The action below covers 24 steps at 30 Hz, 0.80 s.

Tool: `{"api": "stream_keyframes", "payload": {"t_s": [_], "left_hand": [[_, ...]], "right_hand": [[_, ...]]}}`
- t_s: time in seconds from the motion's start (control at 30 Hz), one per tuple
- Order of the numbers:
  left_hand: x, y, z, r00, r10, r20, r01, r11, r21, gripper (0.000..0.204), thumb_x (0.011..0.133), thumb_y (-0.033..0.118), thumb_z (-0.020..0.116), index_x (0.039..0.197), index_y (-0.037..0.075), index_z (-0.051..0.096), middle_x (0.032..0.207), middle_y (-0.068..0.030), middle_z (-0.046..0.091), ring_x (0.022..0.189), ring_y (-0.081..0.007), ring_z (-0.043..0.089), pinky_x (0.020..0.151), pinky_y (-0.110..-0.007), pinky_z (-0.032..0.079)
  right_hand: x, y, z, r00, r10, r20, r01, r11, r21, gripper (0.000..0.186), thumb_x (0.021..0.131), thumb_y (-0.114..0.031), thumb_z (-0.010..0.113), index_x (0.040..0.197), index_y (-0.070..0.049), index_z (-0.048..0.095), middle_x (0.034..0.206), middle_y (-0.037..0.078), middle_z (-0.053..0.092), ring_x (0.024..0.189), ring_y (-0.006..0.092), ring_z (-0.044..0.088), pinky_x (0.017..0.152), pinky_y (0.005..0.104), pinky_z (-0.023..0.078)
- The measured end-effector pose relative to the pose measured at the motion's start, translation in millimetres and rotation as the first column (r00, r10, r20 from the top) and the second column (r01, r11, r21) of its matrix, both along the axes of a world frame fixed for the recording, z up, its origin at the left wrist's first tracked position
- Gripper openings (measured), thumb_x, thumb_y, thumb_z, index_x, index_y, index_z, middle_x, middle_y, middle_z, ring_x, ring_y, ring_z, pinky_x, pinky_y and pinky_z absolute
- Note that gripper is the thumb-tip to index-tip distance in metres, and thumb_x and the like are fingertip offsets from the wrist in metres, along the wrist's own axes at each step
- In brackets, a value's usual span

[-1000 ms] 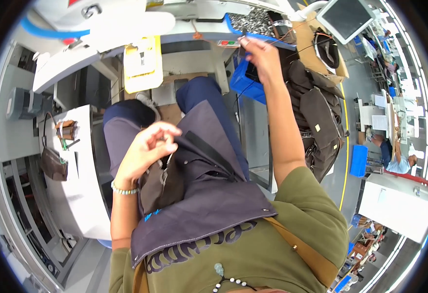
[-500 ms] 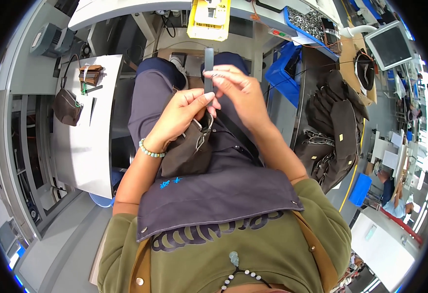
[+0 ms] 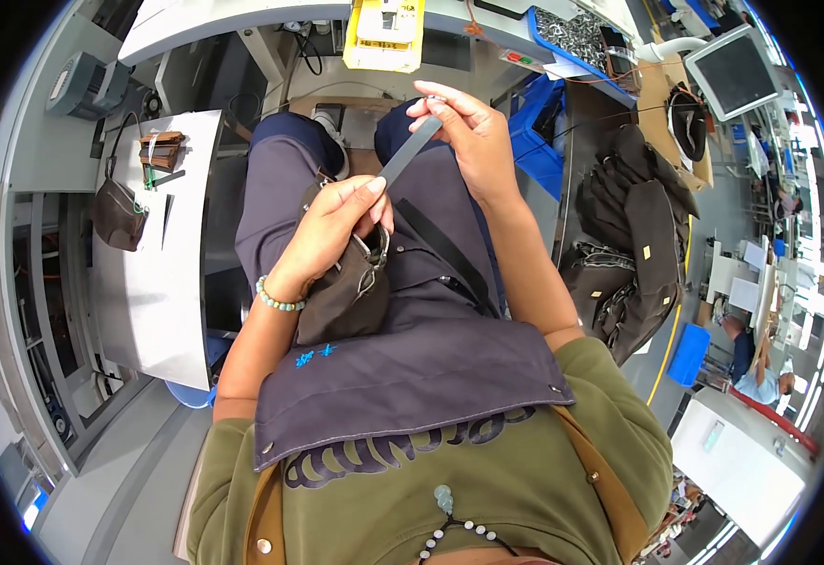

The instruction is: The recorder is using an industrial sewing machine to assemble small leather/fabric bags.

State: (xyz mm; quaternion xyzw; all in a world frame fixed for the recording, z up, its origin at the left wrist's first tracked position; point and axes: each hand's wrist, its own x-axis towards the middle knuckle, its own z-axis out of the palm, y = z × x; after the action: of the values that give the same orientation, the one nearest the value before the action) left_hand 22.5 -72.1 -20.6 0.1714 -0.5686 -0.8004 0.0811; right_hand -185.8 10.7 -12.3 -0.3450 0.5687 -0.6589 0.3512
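A small dark brown bag (image 3: 341,306) with a zip along its edge rests on my lap. My left hand (image 3: 336,215) is closed at its top, thumb and fingers pinching the lower end of a flat grey strap (image 3: 410,153). The strap slants up to my right hand (image 3: 482,146), whose thumb and fingers pinch its upper end. A small shiny piece shows at those fingertips, too small to make out. A loose black strap (image 3: 445,250) lies across the apron (image 3: 412,377) to the right of the bag.
On the white table (image 3: 148,311) at left lie another brown bag (image 3: 120,215) and a bundle of brown pieces (image 3: 160,149). Dark bags (image 3: 652,235) pile up at right. Ahead are a yellow bin (image 3: 384,47), a blue tray of metal parts (image 3: 576,42) and a blue crate (image 3: 536,137).
The grey strap has tipped from upright to slanting up and right. My right hand has moved up and away from my left, which stays by the bag.
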Motion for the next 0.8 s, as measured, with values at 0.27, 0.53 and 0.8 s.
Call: {"api": "stream_keyframes", "payload": {"t_s": [0.27,0.53,0.8], "left_hand": [[-1.1,2.5,-4.8,0.999,0.042,-0.003,-0.042,0.999,0.016,0.04,0.111,0.031,0.044,0.08,0.007,0.054,0.078,-0.0041,0.066,0.058,-0.0048,0.037,0.056,-0.022,0.034],[-2.7,1.7,-10.0,0.997,0.072,-0.003,-0.072,0.997,0.041,0.04,0.111,0.031,0.044,0.081,0.007,0.054,0.078,-0.0044,0.066,0.057,-0.0047,0.037,0.055,-0.021,0.033],[-3.8,2.1,-10.6,0.993,0.109,0.034,-0.107,0.993,-0.041,0.04,0.111,0.03,0.047,0.08,0.006,0.055,0.075,-0.0032,0.065,0.059,-0.0045,0.042,0.056,-0.022,0.035]], "right_hand": [[5.2,7.7,-13.7,1.0,-0.014,-0.001,0.014,1.0,-0.027,0.029,0.105,-0.009,0.055,0.13,0.001,0.066,0.106,0.012,0.073,0.092,0.0157,0.07,0.081,0.0297,0.059],[13.9,5.1,-10.4,0.993,-0.056,-0.109,0.052,0.998,-0.04,0.028,0.104,-0.008,0.056,0.129,0.002,0.067,0.109,0.012,0.073,0.088,0.0144,0.07,0.079,0.0274,0.059],[7.4,9.4,-3.5,0.953,0.16,0.258,-0.143,0.986,-0.083,0.035,0.101,-0.006,0.053,0.132,0.007,0.062,0.11,0.013,0.071,0.095,0.0186,0.069,0.086,0.0301,0.057]]}}
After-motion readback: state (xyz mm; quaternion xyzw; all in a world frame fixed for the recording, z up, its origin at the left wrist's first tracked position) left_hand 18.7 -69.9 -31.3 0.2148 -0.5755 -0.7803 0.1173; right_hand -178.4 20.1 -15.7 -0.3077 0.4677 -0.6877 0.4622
